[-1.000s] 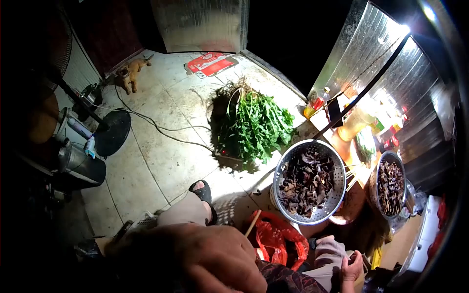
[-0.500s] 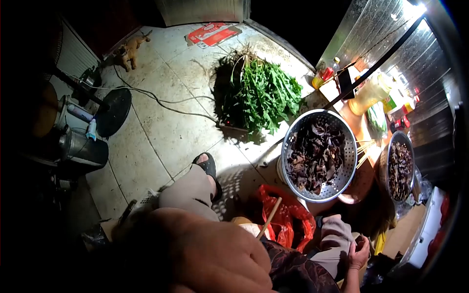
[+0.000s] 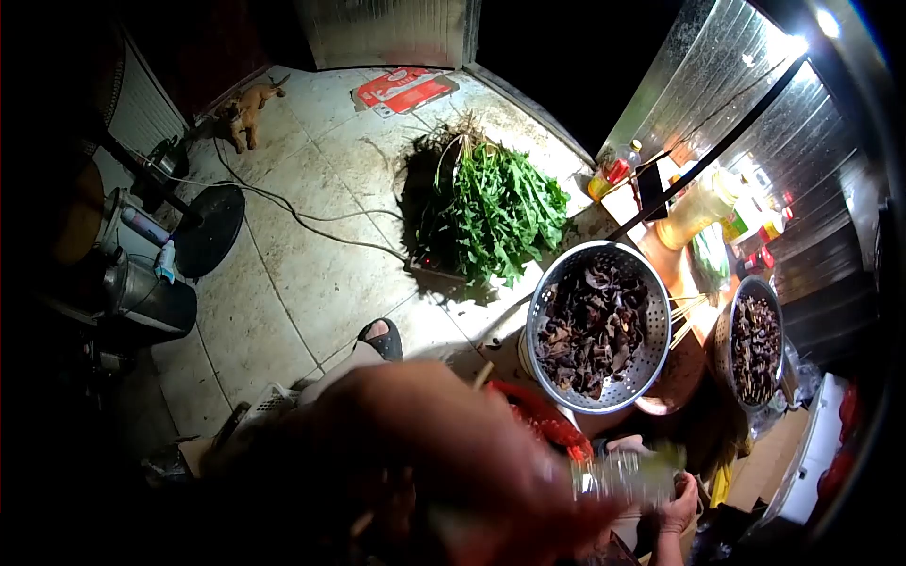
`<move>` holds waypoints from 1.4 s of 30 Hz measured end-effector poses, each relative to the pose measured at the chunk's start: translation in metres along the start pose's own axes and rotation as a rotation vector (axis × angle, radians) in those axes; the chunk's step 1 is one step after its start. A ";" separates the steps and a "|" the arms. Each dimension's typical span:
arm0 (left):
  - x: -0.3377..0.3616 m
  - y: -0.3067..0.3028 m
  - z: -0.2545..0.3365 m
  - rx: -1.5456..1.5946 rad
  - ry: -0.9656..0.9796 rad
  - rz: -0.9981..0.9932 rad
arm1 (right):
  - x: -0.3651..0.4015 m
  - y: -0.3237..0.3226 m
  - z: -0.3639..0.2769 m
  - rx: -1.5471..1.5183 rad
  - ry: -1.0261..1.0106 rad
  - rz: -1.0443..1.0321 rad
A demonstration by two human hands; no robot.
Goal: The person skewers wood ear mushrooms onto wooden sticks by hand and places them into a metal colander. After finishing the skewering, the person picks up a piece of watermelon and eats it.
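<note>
Close to the camera, my left hand point(image 3: 514, 472) is smeared by motion and reaches across to the right. It is closed around one end of a clear plastic bottle point(image 3: 613, 476), which lies sideways and is also blurred. At the bottle's far end is my right hand point(image 3: 678, 507), fingers bent; whether they grip the bottle I cannot make out. Just beyond, a red plastic bag point(image 3: 543, 420) is partly covered by my left arm. Farther on, a perforated metal basin point(image 3: 651, 363) holds dark, leaf-like pieces point(image 3: 599, 325).
Leafy greens point(image 3: 495, 203) lie on the tiled floor beside a cable point(image 3: 311, 215). A second basin point(image 3: 727, 344) with dark pieces stands right, near jars and bottles point(image 3: 703, 208). A cat point(image 3: 247, 115) lies far left; flattened red cardboard point(image 3: 406, 90) is by the doorway.
My left arm has swung right and a clear bottle has come into view in front of my right hand. The view has shifted slightly, and the legs and red bag are now more covered.
</note>
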State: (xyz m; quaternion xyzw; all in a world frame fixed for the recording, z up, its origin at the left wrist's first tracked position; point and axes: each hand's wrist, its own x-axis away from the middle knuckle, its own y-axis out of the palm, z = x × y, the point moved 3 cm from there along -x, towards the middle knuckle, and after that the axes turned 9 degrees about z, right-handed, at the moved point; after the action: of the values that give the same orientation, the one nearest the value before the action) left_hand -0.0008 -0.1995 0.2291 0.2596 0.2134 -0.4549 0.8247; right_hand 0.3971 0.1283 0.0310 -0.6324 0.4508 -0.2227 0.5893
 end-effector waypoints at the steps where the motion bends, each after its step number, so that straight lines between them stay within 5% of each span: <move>1: -0.004 0.000 0.003 0.026 0.026 0.042 | 0.000 0.002 0.004 0.003 -0.005 -0.025; 6: -0.028 -0.029 -0.026 0.093 0.008 0.534 | 0.000 0.002 0.006 -0.002 0.002 -0.030; 8: -0.027 -0.059 -0.036 -0.421 0.294 0.296 | 0.001 0.003 0.009 -0.009 -0.024 -0.002; 11: -0.018 -0.082 -0.061 -0.297 -0.007 0.478 | 0.002 0.004 0.014 0.002 -0.045 0.011; 12: -0.018 -0.090 -0.059 -0.675 0.052 0.440 | 0.002 0.005 0.015 0.024 -0.043 0.004; 13: -0.019 -0.090 -0.059 -0.672 0.061 0.442 | 0.001 0.004 0.013 0.024 -0.045 0.012; 15: -0.018 -0.093 -0.064 -0.183 -0.071 0.578 | 0.002 0.003 0.009 0.031 0.000 0.000; 20: -0.017 -0.101 -0.066 -0.010 -0.090 0.690 | 0.000 0.004 0.007 0.033 0.004 0.005; 42: -0.004 -0.135 -0.040 -0.029 -0.090 0.729 | -0.010 0.006 -0.033 0.156 0.001 -0.037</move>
State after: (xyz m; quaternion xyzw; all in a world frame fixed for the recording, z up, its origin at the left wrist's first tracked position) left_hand -0.1236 -0.2324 0.1690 0.2867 0.0765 -0.1391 0.9448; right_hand 0.3636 0.1196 0.0351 -0.5926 0.4206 -0.2686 0.6323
